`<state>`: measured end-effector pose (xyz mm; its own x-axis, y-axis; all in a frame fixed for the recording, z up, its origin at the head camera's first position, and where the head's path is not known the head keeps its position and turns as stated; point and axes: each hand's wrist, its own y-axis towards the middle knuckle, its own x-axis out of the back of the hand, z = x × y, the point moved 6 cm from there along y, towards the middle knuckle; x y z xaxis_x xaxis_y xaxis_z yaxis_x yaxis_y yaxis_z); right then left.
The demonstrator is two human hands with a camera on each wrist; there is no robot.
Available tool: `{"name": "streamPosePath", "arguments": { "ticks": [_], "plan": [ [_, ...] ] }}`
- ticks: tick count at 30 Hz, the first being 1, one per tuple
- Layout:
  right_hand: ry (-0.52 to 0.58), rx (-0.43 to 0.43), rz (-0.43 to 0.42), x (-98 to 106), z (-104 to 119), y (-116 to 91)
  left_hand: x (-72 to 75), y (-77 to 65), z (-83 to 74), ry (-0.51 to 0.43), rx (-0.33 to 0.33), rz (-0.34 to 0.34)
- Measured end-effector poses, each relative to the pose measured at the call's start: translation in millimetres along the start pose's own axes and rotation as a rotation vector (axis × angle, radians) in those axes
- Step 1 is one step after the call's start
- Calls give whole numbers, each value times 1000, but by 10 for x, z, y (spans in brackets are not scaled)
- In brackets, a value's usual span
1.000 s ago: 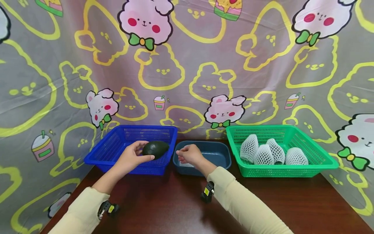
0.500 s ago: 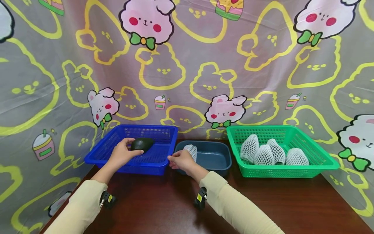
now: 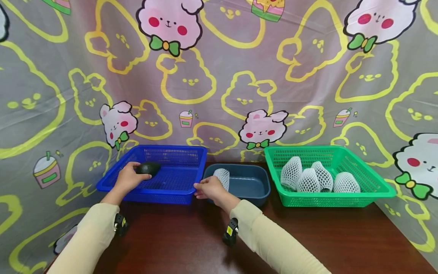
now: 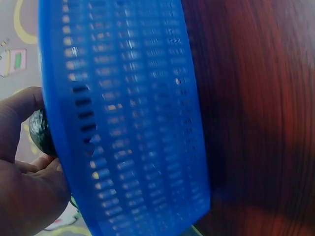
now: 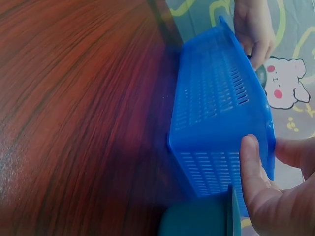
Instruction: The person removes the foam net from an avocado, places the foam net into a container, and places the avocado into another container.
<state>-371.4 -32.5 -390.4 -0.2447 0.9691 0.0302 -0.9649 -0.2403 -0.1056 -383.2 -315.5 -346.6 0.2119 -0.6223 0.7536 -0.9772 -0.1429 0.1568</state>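
My left hand (image 3: 127,178) grips a dark green avocado (image 3: 149,168) between thumb and fingers, in the left part of the blue plastic basket (image 3: 159,198). In the left wrist view the basket wall hides most of the avocado (image 4: 42,132). My right hand (image 3: 213,188) is at the basket's front right corner; in the right wrist view its thumb (image 5: 252,167) lies on the outer side and a finger behind, pinching the rim. A white foam net sleeve (image 3: 223,177) stands in the dark blue-grey basin (image 3: 251,184), just beyond the right hand.
To the right is a green plastic basket (image 3: 328,200) with several pieces in white foam nets (image 3: 309,181). All the containers stand in a row on a dark red-brown wooden table (image 3: 178,236). A patterned cloth (image 3: 219,87) hangs close behind them.
My left hand has carried the avocado leftward across the blue basket. The right hand has moved left from over the basin to the blue basket's corner, leaving the foam net in the basin.
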Motion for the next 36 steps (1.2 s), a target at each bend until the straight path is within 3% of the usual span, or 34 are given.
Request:
{"name": "streamPosePath", "arguments": {
  "ticks": [7, 15, 25, 32, 36],
  "plan": [
    [46, -22, -14, -31, 3, -16, 54, 92, 218, 93, 40, 9],
    [64, -38, -33, -67, 5, -16, 118, 177, 331, 181, 67, 29],
    [55, -46, -34, -98, 15, -10, 95, 205, 322, 328, 141, 140],
    [42, -48, -32, -98, 11, -6, 50, 224, 353, 356, 216, 209],
    [32, -50, -43, -88, 9, 4, 44, 244, 358, 380, 220, 218]
  ]
}}
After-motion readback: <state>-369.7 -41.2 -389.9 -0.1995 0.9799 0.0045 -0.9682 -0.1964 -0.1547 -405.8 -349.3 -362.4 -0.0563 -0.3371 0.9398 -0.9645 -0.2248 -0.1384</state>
